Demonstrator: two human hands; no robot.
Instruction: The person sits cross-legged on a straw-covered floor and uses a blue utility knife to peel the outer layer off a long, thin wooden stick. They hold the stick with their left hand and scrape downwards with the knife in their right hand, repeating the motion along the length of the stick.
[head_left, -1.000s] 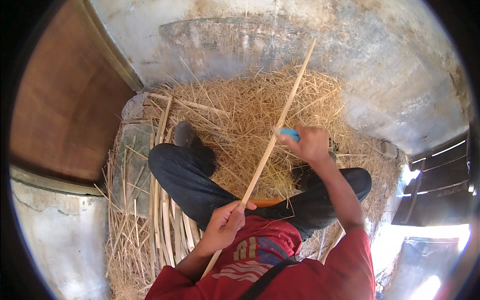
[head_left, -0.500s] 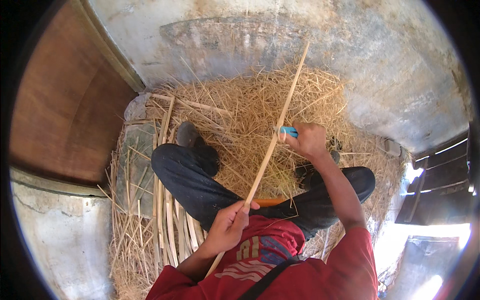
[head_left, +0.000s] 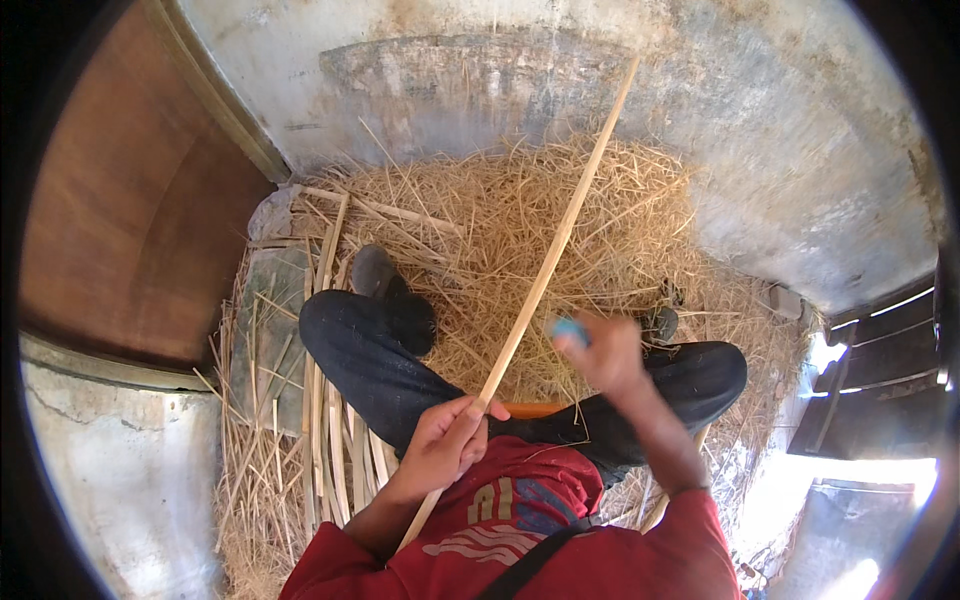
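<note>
A long, thin bamboo strip (head_left: 553, 257) slants from my lap up and away to the right, its far tip in front of the wall. My left hand (head_left: 452, 438) is closed around its lower part, with the thumb on top. The strip's near end runs down past my left forearm. Beside the strip on the right, my right hand (head_left: 608, 352) grips a blue-handled knife (head_left: 568, 333). Hand and knife are smeared by motion, and the blade cannot be made out. The knife is apart from the strip.
Thin shavings (head_left: 500, 215) cover the floor between and beyond my bent legs (head_left: 375, 335). Several more strips (head_left: 318, 430) lie lengthwise to the left. A stained wall (head_left: 420, 90) rises ahead, a brown panel (head_left: 150, 200) at the left, dark boards (head_left: 875, 385) at the right.
My right hand with the knife has come off the strip and moved down toward me. The strip's far tip has shifted up and slightly right; my left hand keeps its hold.
</note>
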